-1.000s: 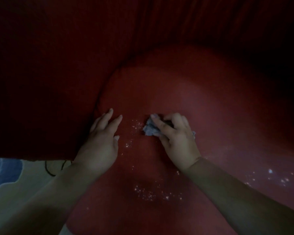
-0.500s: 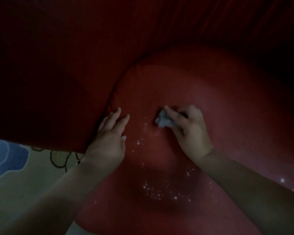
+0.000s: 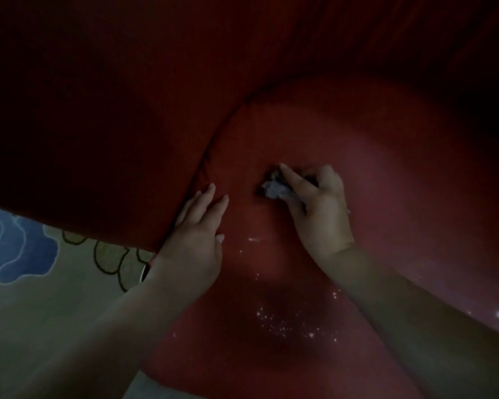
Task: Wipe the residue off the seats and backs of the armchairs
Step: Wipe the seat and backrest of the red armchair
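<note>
Head view, nearest zone: scattered white crumb residue (image 3: 285, 326) lies on the front part of the dark red upholstered armchair seat cushion (image 3: 401, 168), between the two forearms. A few further specks sit higher up, just beside the left hand's thumb.

Middle zone: the left hand (image 3: 198, 237) rests flat on the cushion at its left edge, fingers straight and relaxed, grasping nothing; it appears to brace the cushion. The right hand (image 3: 319, 208) sits slightly farther in, fingers curled round a crumpled grey cloth wad (image 3: 274, 188), index finger laid over the top and pressing it onto the seat. The wad protrudes to the left of the fingers.

Key relation: the main residue patch lies toward the person from the wad, below the right wrist, and closer to the right forearm than to the left. The next stroke therefore likely calls for a pull back toward the front edge. The right hand is the one equipped for it.

Far zone: the dark red armchair backrest (image 3: 271, 38) rises behind the seat; lighting is too dim to tell whether residue lies on it. A patterned floor covering with a blue flower motif (image 3: 18, 249) shows at lower left.
</note>
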The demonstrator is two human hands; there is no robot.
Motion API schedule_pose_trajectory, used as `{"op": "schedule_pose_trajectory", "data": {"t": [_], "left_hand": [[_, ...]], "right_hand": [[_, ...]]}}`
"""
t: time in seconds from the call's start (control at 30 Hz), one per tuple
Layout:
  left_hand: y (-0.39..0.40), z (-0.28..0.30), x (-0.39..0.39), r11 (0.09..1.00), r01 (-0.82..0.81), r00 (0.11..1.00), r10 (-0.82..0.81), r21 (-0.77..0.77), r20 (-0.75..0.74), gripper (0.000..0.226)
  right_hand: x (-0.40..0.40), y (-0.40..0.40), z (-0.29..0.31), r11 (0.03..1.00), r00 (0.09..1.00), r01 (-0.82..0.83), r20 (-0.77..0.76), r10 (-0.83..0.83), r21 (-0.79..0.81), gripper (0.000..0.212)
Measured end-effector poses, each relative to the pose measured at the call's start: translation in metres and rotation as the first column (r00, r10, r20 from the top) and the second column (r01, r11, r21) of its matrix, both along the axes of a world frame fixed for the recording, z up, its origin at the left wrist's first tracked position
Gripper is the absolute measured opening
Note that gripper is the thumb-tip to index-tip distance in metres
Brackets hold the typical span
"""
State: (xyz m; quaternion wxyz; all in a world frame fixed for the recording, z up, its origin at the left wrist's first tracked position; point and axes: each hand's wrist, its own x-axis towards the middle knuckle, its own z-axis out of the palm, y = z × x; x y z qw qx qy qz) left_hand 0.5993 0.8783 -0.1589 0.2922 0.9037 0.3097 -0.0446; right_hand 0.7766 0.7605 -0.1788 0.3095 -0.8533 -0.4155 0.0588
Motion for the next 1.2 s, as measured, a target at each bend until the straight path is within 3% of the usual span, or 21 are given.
{"op": "schedule_pose_trajectory", "data": {"t": [0.2, 0.4, 0.43, 0.53, 0.6, 0.73, 0.8, 0.93, 1.0, 1.1, 1.2], "left_hand": [[-0.009, -0.001, -0.015, 0.998, 0.060, 0.997, -0.060, -0.002, -0.043, 0.069], [-0.016, -0.001, -0.028, 0.997, 0.071, 0.996, -0.069, 0.035, -0.056, 0.068], [-0.016, -0.001, -0.029, 0.997, 0.065, 0.997, -0.063, 0.039, -0.054, 0.068], [-0.021, 0.001, -0.036, 0.998, 0.037, 0.998, -0.033, 0.057, -0.060, 0.069], [-0.025, 0.002, -0.043, 0.997, 0.018, 0.998, -0.014, 0.071, -0.055, 0.068], [-0.031, 0.003, -0.056, 0.996, -0.012, 0.997, 0.019, 0.092, -0.074, 0.066], [-0.035, 0.001, -0.055, 0.995, -0.030, 0.997, 0.037, 0.097, -0.064, 0.066], [-0.046, -0.001, -0.051, 0.993, -0.091, 0.995, 0.094, 0.075, -0.040, 0.068], [-0.050, -0.001, -0.051, 0.994, -0.095, 0.994, 0.097, 0.056, -0.040, 0.069], [-0.054, -0.001, -0.052, 0.994, -0.102, 0.994, 0.103, 0.041, -0.036, 0.069], [-0.061, -0.002, -0.056, 0.997, -0.076, 0.996, 0.078, 0.033, -0.050, 0.071]], "right_hand": [[-0.017, -0.032, 0.002, 0.943, 0.939, -0.329, 0.084, 0.332, -0.050, 0.039], [-0.002, 0.004, 0.000, 0.998, 0.998, 0.065, 0.027, -0.065, -0.011, 0.041], [-0.014, 0.009, 0.001, 1.000, 0.999, 0.024, 0.034, -0.024, -0.012, 0.043], [-0.051, -0.014, 0.001, 0.939, 0.935, -0.340, 0.087, 0.343, -0.047, 0.045], [-0.049, -0.036, 0.002, 0.904, 0.901, -0.425, 0.071, 0.428, -0.053, 0.043], [-0.022, -0.025, -0.002, 0.985, 0.984, -0.171, 0.058, 0.171, 0.007, 0.043], [-0.029, -0.001, -0.001, 0.992, 0.992, -0.123, 0.023, 0.123, -0.001, 0.041], [-0.058, -0.018, 0.001, 0.882, 0.879, -0.470, 0.065, 0.471, -0.034, 0.042], [-0.048, -0.043, 0.001, 0.848, 0.846, -0.528, 0.063, 0.530, -0.052, 0.045], [-0.017, -0.050, -0.002, 0.943, 0.936, -0.331, 0.119, 0.331, -0.024, 0.044], [-0.030, -0.040, -0.002, 0.990, 0.988, -0.144, 0.063, 0.144, 0.000, 0.046]]}}
